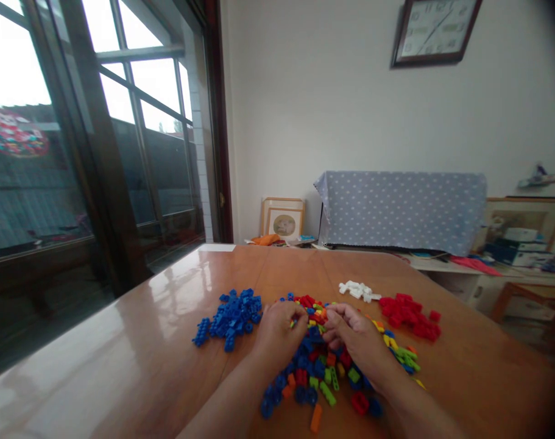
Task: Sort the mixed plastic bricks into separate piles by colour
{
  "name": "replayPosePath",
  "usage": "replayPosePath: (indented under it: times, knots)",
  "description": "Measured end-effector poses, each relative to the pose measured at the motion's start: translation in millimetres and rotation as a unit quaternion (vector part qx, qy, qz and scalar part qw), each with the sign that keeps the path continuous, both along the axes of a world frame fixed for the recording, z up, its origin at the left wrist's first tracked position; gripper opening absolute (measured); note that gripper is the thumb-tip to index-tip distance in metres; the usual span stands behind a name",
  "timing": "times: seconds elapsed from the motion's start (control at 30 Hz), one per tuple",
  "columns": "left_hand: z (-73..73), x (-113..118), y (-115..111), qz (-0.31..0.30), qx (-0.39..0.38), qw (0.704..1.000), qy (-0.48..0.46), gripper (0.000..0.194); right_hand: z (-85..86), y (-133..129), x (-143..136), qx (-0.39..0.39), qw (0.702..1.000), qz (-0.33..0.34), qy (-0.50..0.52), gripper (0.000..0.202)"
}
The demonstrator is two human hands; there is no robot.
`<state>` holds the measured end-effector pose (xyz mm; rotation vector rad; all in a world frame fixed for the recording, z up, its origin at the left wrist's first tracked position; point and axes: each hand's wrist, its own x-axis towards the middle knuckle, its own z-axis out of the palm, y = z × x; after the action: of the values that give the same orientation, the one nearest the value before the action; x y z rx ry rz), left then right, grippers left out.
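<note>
A mixed pile of plastic building bricks (318, 366) in blue, red, green, orange and yellow lies on the wooden table. My left hand (281, 326) is over the pile's left side, its fingers curled in; whatever they hold is hidden. Across from it, my right hand (350, 329) has its thumb and fingers drawn together above the pile. Orange and yellow pieces show by its fingertips, but I cannot tell whether one is gripped. Left of my hands lies a heap of blue bricks (234, 314). To the right are a red heap (409, 316) and a small white heap (358, 290).
The brown table (135, 360) has a glossy top. Behind it stand a framed picture (284, 222) and a long shape under a blue dotted cloth (400, 210). A wooden stool or chair (528, 311) is at the right, glass doors (140, 122) at the left.
</note>
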<state>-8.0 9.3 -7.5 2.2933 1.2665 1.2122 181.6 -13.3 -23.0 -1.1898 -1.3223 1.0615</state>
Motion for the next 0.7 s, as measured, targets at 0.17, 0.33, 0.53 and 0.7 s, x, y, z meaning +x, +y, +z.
replayPosePath:
  times: [0.17,0.33,0.53,0.7]
  knots:
    - [-1.9,-21,17,0.077,-0.022,0.997,-0.023,0.019,-1.5,6,9,-0.005,1.000,-0.030,0.003,0.043]
    - [-3.8,-31,16,0.052,-0.064,0.996,0.019,0.019,-3.8,8,14,0.005,0.999,-0.041,-0.009,0.038]
    - [-5.5,-19,1,-0.011,-0.051,0.993,0.104,0.032,-2.0,6,10,0.015,0.998,-0.042,-0.050,0.036]
    - [-4.3,-11,-1,0.013,-0.039,0.989,0.139,0.015,-2.0,6,11,0.020,0.997,-0.040,-0.057,0.038]
